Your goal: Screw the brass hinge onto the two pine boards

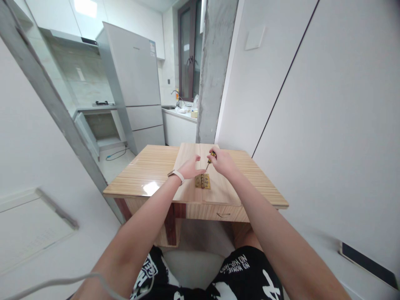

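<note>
My right hand (225, 162) is closed around the black-and-yellow handle of a screwdriver (209, 161). The tool tilts, its thin metal shaft pointing down to the left. Close to that tip is my left hand (188, 167), thumb and forefinger apart; whether the thumb touches the shaft I cannot tell. Just below the tip, a brass-coloured hinge (203, 181) lies opened flat across the seam between two pale wooden boards (189, 191). Dark spots show on its leaves, too small to make out. A light band and watch are on my left wrist.
The boards lie on a glossy wood-grain table (131, 177) with a drawer (223, 213) in front. A white wall (312, 125) rises close on the right. Behind stand a concrete pillar (215, 79), a grey fridge (137, 79) and a sink counter (179, 125). A pale cable (62, 280) crosses lower left.
</note>
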